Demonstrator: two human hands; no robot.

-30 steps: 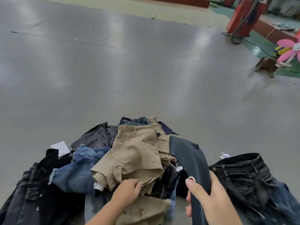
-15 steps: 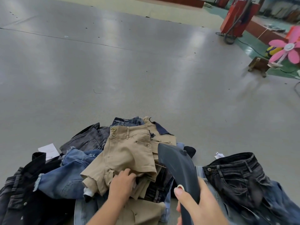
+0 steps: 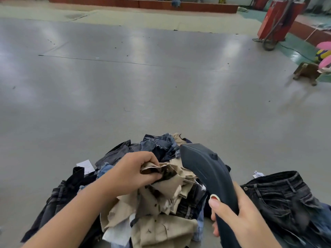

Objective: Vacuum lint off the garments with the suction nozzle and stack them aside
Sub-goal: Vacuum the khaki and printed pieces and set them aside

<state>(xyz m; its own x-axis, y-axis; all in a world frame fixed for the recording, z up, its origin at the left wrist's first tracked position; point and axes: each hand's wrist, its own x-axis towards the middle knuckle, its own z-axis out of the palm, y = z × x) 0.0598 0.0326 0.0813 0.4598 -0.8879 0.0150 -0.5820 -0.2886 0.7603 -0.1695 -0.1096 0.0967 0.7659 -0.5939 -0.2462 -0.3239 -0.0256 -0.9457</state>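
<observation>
The mixed heap of denim and khaki garments (image 3: pixel 161 203) fills the lower centre — unsorted, so most work remains. At lower right lie dark grey jeans (image 3: pixel 279 197), possibly set aside. The right hand (image 3: pixel 240 217) grips the dark grey suction nozzle (image 3: pixel 206 172); the left hand (image 3: pixel 132 172) pinches crumpled khaki shorts (image 3: pixel 172 178).

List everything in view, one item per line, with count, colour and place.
khaki shorts: one, tan, atop the pile, gripped
garment pile: several, blue and dark denim, floor centre
black jeans: one, right of the pile
suction nozzle: one, dark grey, above the pile
paper tags: two, white, beside the pile
red machine: one, far right
left hand: grips the shorts
right hand: holds the nozzle
</observation>
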